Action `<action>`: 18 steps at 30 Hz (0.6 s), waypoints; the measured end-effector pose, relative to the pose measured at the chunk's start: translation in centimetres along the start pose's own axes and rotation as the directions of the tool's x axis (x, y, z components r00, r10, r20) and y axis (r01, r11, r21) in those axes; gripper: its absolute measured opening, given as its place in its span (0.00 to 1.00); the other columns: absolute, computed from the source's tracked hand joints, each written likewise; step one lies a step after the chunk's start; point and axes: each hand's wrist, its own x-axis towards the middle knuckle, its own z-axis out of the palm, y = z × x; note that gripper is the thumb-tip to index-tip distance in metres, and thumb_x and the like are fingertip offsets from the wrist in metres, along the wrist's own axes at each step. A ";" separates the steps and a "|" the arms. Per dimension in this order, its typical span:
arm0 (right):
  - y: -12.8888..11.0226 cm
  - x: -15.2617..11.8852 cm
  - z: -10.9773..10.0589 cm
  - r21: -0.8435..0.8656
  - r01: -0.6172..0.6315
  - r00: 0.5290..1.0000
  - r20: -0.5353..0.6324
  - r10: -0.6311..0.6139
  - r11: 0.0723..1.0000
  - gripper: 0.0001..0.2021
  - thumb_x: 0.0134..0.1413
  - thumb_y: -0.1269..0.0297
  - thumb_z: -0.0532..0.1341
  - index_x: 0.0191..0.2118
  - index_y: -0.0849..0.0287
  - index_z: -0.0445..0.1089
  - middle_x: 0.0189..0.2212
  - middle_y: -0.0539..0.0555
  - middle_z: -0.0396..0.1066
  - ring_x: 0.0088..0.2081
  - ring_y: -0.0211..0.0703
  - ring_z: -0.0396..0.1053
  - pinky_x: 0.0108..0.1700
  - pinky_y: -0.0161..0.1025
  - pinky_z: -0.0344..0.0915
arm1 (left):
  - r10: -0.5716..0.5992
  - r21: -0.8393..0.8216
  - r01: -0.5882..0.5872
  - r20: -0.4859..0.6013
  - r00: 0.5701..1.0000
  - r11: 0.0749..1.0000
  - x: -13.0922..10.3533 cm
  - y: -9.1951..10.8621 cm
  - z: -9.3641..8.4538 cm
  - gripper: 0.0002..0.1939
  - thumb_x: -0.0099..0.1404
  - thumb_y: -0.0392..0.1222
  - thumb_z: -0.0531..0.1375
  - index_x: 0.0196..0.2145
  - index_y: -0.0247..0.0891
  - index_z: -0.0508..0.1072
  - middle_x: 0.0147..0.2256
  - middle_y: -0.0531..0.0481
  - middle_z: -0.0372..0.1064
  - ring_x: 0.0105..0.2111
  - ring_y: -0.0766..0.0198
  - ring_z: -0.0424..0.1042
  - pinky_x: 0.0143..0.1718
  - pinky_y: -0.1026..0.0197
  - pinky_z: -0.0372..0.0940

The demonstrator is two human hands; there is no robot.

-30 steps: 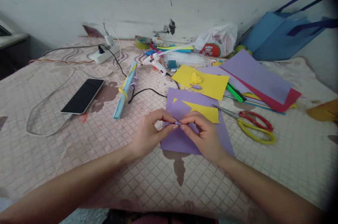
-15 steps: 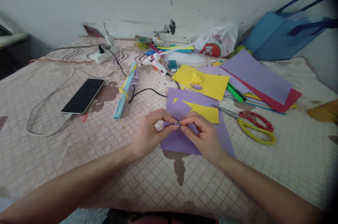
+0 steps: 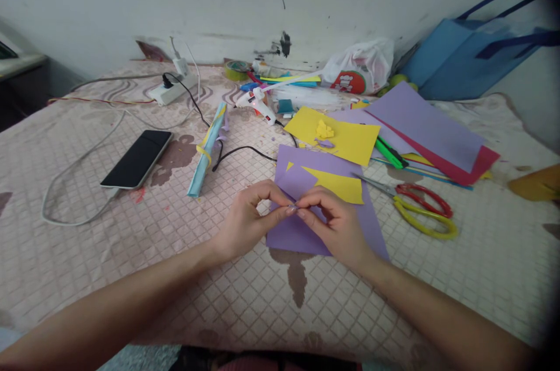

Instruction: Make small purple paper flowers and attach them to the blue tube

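1. Left hand (image 3: 242, 222) and right hand (image 3: 343, 228): fingertips pinched narrow and meeting around a tiny purple paper piece (image 3: 296, 206), mostly hidden by them.
2. That piece is above the purple sheet (image 3: 301, 240) on the worktop (image 3: 175, 283).
3. A yellow paper offcut (image 3: 343, 185) lies on the sheet, the scissors' (image 3: 426, 207) tips at its right end.
4. Left of the hands: a light-blue paper roll (image 3: 203, 161), then a smartphone (image 3: 137, 160).
5. Behind: a white glue gun (image 3: 259, 106).
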 end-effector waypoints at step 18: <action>-0.1 0.0 -0.2 -0.051 -0.063 0.996 0.064 0.066 0.997 0.04 0.57 0.70 0.57 0.31 0.56 0.66 0.28 0.49 0.64 0.31 0.37 0.63 0.34 0.36 0.60 | -0.102 0.128 0.098 0.026 0.994 0.987 0.1 0.4 0.0 0.07 0.58 0.41 0.63 0.32 0.35 0.72 0.31 0.50 0.71 0.34 0.65 0.69 0.38 0.61 0.62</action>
